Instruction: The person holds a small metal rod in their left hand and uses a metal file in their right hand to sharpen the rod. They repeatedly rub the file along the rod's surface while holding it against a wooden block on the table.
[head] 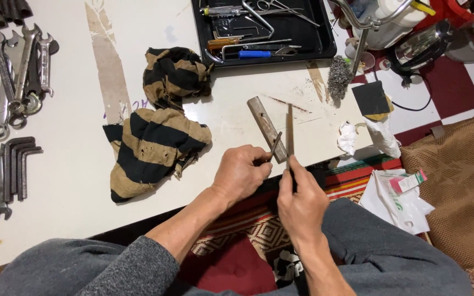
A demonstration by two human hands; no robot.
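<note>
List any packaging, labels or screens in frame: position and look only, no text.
Small box: right of the right hand, on the white bag; flat, oblong, white with pink and green ends.
White plastic bag: on the floor mat beside the brown cushion; crumpled, white with green print.
Faint lettering: on the white tabletop near the striped cloth; pale, partly covered.
No screens in view.

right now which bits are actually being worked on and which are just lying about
In hand:
left hand pinching a small metal piece
right hand holding a long file
wooden block under them

Lying about:
striped cloth
spanners
hex keys
black tool tray
steel wool
sanding pad
</note>
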